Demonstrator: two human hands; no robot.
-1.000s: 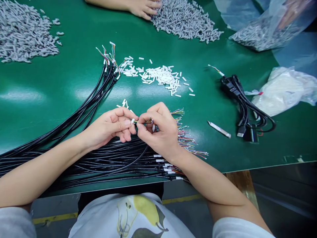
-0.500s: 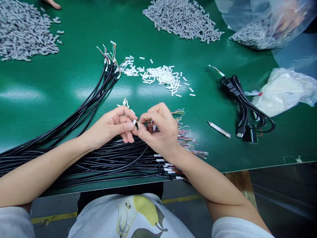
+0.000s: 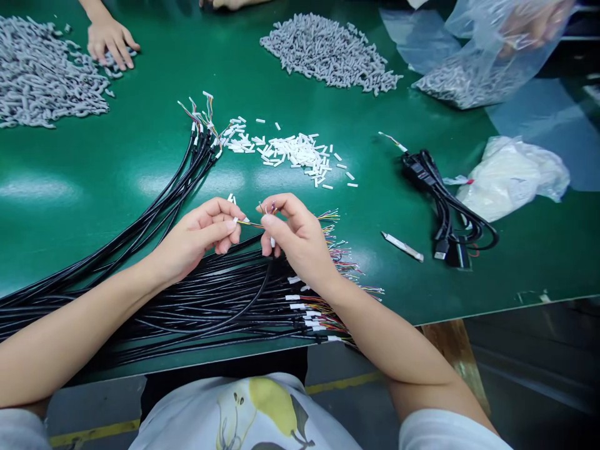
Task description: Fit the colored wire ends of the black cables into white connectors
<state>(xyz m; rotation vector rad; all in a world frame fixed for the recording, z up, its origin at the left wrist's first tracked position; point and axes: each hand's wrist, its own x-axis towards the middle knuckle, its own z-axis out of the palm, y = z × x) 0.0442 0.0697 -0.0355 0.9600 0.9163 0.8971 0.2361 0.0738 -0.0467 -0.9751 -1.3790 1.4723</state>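
My left hand (image 3: 199, 237) pinches a small white connector (image 3: 235, 220) between thumb and fingertips. Thin coloured wires (image 3: 252, 224) stretch from it to my right hand (image 3: 297, 240), whose thumb and forefinger grip them near the cable end. More loose wire ends stick up above that thumb. Below the fingers, a white sleeve (image 3: 272, 242) sits on the black cable (image 3: 267, 281), which curves down to the left. Under both hands lies a thick row of black cables (image 3: 201, 306) with white sleeves and bared coloured wires at their right ends.
White tubes (image 3: 300, 150) lie heaped beyond my hands, beside a cable bundle (image 3: 182, 169). Grey pieces form piles at left (image 3: 42, 75) and back (image 3: 328, 53). A cutter knife (image 3: 402, 246), coiled USB cable (image 3: 438, 200) and bags (image 3: 515, 175) are right. Another person's hand (image 3: 110, 40) touches the left pile.
My hands have drawn apart, the left moving left, so more coloured wire shows between them. The other person's hand has come further in over the left grey pile. The view has shifted slightly.
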